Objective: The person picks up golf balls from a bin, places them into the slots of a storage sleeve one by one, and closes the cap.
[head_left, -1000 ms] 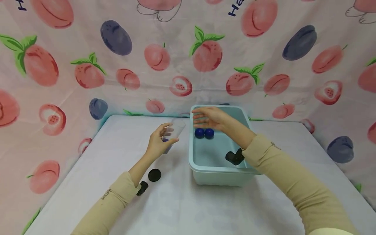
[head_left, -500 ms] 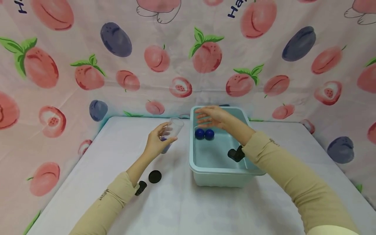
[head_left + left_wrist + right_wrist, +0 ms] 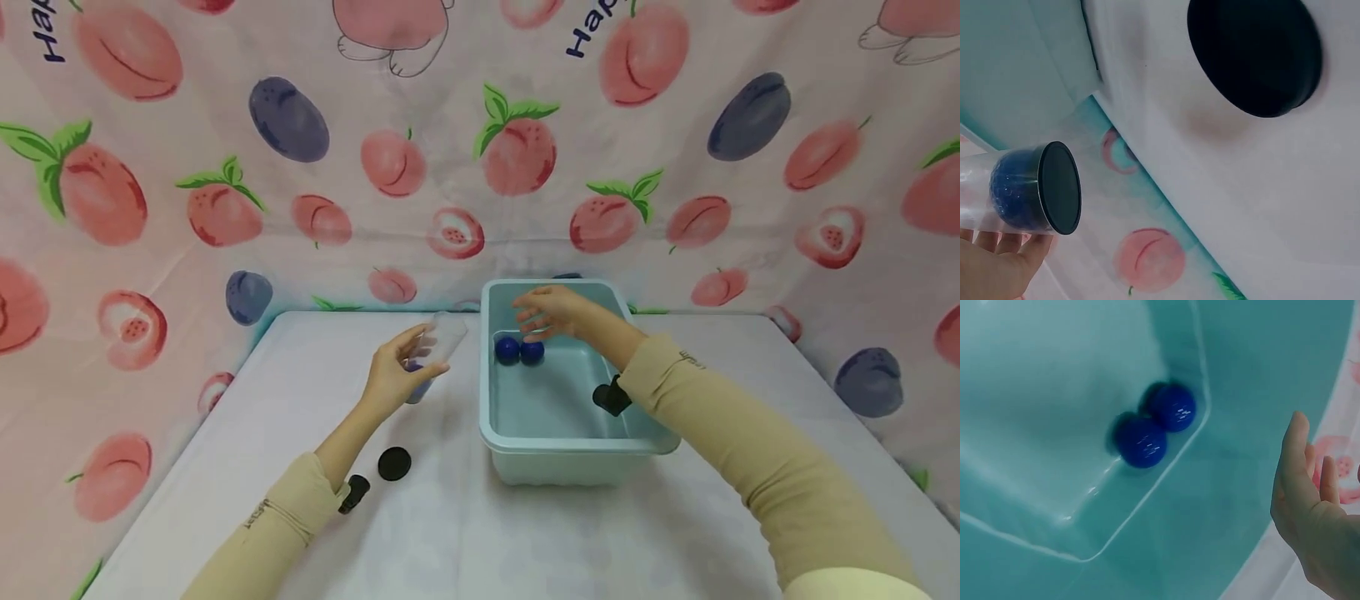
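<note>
My left hand [image 3: 405,367] grips a clear plastic jar [image 3: 438,346], held tilted above the table just left of the tub. The left wrist view shows the jar's black base [image 3: 1059,187] and a blue ball [image 3: 1013,190] inside it. My right hand [image 3: 543,315] hovers with its fingers spread and relaxed over the far end of the light teal tub [image 3: 570,450], holding nothing. Two blue balls [image 3: 519,351] lie side by side on the tub floor under that hand. In the right wrist view the balls [image 3: 1157,422] sit in the tub's corner, left of my fingers [image 3: 1300,469].
A round black lid [image 3: 393,463] lies on the white table [image 3: 450,542] near my left forearm, and fills the top of the left wrist view as the black lid [image 3: 1254,56]. A fruit-print cloth [image 3: 300,167] hangs behind and beside the table.
My right hand has dropped slightly and shifted right over the two balls. My left hand still holds the jar in about the same place. The head view has tilted a little.
</note>
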`<state>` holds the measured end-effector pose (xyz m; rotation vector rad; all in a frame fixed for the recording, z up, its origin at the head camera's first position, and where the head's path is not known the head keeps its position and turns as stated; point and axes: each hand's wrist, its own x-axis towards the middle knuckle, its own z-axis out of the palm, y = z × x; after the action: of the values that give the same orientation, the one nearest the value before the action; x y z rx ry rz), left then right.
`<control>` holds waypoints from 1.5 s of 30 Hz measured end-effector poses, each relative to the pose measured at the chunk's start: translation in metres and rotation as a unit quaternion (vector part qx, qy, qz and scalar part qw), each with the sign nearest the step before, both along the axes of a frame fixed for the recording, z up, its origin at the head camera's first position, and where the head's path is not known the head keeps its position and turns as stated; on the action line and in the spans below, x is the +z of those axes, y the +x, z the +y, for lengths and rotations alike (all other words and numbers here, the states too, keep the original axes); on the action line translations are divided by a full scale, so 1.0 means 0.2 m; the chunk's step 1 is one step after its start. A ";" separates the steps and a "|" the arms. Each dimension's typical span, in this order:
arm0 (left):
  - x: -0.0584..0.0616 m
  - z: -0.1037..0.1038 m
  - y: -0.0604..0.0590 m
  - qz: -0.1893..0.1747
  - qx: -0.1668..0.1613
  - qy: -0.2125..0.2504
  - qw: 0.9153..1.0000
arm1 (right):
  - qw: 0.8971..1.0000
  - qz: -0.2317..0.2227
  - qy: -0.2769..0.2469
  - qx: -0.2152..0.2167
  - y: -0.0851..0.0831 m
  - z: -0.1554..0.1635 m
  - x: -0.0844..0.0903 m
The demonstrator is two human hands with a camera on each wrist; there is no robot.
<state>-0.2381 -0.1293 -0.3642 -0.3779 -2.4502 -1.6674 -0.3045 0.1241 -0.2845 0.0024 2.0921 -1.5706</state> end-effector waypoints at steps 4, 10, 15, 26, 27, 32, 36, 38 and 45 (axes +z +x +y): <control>-0.02 -0.03 0.02 -0.014 0.008 0.000 1.000 | 1.000 -0.019 0.024 -0.001 -0.02 0.00 -0.05; -0.02 -0.05 0.01 -0.013 0.018 -0.003 1.000 | 0.999 -0.022 0.021 -0.031 -0.08 0.04 -0.08; -0.02 -0.05 0.01 -0.025 0.009 0.006 1.000 | 0.998 -0.024 0.030 -0.048 -0.12 0.07 -0.10; -0.06 -0.08 0.04 -0.039 0.009 0.007 0.999 | 0.993 -0.046 0.094 -0.045 -0.14 0.13 -0.23; -0.06 -0.08 0.03 -0.040 0.009 0.006 0.999 | 0.993 -0.043 0.101 -0.044 -0.14 0.13 -0.24; -0.07 -0.09 0.03 -0.038 0.010 -0.003 0.999 | 0.991 -0.019 0.116 -0.068 -0.15 0.11 -0.29; -0.07 -0.10 0.05 -0.034 0.008 -0.014 0.999 | 0.990 -0.014 0.103 -0.100 -0.30 0.16 -0.46; -0.07 -0.11 0.05 -0.037 0.010 -0.018 0.999 | 0.990 -0.017 0.096 -0.100 -0.41 0.21 -0.59; -0.07 -0.10 0.06 -0.046 0.015 -0.019 0.999 | 0.985 -0.071 0.127 -0.097 -0.52 0.18 -0.67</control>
<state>-0.2269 -0.1489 -0.3787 -0.2742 -2.5421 -1.6648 -0.4086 0.1609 -0.4194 0.4075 2.2160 -1.3523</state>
